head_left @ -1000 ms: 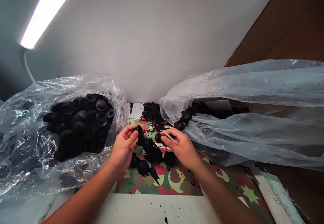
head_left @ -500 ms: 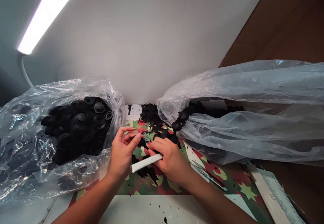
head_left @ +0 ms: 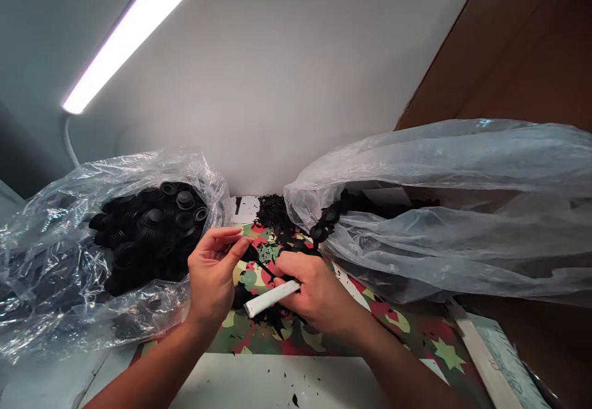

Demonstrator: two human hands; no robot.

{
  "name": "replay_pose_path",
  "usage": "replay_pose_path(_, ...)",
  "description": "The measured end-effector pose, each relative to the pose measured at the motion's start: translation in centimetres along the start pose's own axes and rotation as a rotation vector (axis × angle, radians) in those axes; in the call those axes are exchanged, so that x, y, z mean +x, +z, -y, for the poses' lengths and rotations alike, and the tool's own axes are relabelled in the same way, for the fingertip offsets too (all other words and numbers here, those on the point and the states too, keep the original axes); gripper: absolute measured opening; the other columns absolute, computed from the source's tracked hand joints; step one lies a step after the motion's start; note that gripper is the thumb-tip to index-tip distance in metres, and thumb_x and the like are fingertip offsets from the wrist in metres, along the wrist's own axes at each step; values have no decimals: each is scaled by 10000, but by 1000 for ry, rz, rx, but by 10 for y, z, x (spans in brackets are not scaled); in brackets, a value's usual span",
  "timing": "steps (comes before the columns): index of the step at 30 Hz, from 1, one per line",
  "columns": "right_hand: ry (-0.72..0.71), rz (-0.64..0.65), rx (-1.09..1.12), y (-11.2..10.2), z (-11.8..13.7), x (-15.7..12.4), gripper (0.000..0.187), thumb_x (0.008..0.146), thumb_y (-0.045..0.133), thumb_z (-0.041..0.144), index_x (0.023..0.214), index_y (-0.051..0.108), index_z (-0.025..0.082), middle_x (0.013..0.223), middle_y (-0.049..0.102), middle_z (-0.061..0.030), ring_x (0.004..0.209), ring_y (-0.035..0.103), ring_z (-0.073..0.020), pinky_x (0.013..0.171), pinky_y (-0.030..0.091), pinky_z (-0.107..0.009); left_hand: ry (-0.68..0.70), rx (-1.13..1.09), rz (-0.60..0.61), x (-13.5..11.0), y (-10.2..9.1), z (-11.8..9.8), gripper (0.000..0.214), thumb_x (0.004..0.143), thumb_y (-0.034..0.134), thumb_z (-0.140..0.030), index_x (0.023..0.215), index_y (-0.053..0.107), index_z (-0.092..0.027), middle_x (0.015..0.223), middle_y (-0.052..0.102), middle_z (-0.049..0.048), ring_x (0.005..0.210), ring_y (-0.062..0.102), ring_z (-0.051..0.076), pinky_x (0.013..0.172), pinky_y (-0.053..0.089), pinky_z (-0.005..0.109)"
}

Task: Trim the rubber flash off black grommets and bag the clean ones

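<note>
Head view: over the camouflage-patterned counter (head_left: 256, 343), your left hand (head_left: 210, 276) pinches a black rubber-like part (head_left: 250, 253); your right hand (head_left: 314, 289) grips a white stick (head_left: 272, 298) and, apparently, a thin black strip (head_left: 265, 268). Since half a second ago, hands wider apart, strip longer: likely peeling off.

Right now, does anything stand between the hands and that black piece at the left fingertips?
Nothing visible does: the left hand pinches the black piece, and a thin dark strip spans the gap to the right hand. The white stick appears below that strip, not across it.
</note>
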State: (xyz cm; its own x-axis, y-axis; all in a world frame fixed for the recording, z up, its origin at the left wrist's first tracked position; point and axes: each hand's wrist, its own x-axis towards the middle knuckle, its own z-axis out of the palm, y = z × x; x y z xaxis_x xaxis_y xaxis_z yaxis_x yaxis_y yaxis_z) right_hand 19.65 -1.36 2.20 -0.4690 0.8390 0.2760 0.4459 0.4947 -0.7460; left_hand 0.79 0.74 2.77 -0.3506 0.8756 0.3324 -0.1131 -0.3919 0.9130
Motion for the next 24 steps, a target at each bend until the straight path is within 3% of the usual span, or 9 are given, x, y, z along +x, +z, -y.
replay_pose_path(4, 131, 79, -53, 4, -9, -3, 257, 736, 613, 32, 632, 447, 198, 643, 468, 62, 624, 425, -115, 568, 253, -238, 397, -157, -405, 36, -14, -34, 268, 544, 912, -145, 637, 668, -208, 629, 680, -86, 623, 639, 76, 638, 522, 170)
replay_pose_path(5, 166, 110, -78, 7, -14, -2, 237, 739, 619, 32, 641, 479, 197, 658, 492, 58, 624, 443, -115, 564, 258, -236, 354, -132, -356, 40, -15, -40, 251, 573, 906, -162, 693, 692, -209, 666, 700, -74, 670, 659, 87, 650, 525, 173)
replay_pose_path(7, 207, 167, -183, 12, -24, 3, 184, 769, 660, 67, 673, 570, 196, 722, 546, 36, 636, 486, -123, 566, 272, -242, 47, -66, -89, 37, -10, -43, 272, 608, 898, -275, 807, 740, -179, 724, 737, -3, 655, 662, 120, 574, 515, 195)
replay_pose_path(9, 229, 167, -285, 13, -32, 7, 149, 799, 722, 147, 686, 633, 188, 795, 580, 3, 650, 524, -135, 572, 301, -252, -197, -64, 88, 26, -2, -34, 348, 583, 905, -409, 691, 700, -149, 686, 706, 16, 590, 625, 114, 496, 481, 187)
replay_pose_path(14, 86, -175, -86, 10, -37, 5, 151, 923, 618, 192, 800, 706, 201, 836, 655, -30, 748, 618, -165, 686, 457, -264, -503, -25, 221, 3, 7, 5, 525, 539, 884, -585, 656, 633, -139, 635, 619, -35, 371, 429, 18, 332, 321, 143)
replay_pose_path(17, -31, -287, 130, 16, -28, 1, 90, 919, 656, 258, 964, 724, 220, 905, 709, -40, 825, 659, -188, 718, 504, -276, -558, 3, 282, -4, 5, 22, 536, 600, 836, -633, 710, 596, -166, 578, 572, -62, 341, 439, 34, 299, 271, 129)
replay_pose_path(20, -7, -294, 230, 29, -22, -2, 87, 900, 672, 276, 884, 727, 211, 863, 709, -32, 771, 655, -177, 671, 504, -267, -521, 51, 376, -10, 2, 32, 515, 733, 716, -681, 734, 551, -193, 524, 532, -72, 306, 444, 62, 276, 251, 135)
replay_pose_path(22, 73, -311, 289, 36, -21, -2, 167, 909, 634, 286, 781, 700, 201, 772, 685, -23, 702, 626, -166, 642, 490, -269, -379, 127, 452, -12, 0, 33, 489, 799, 651, -678, 792, 610, -191, 607, 588, -39, 312, 448, 62, 279, 283, 153)
replay_pose_path(24, 180, -319, 403, 40, -21, -2, 224, 904, 617, 335, 734, 663, 197, 699, 658, -11, 635, 592, -157, 603, 476, -271, -123, 262, 529, -12, -4, 31, 437, 765, 734, -618, 898, 714, -202, 825, 676, 28, 402, 521, 74, 346, 412, 193)
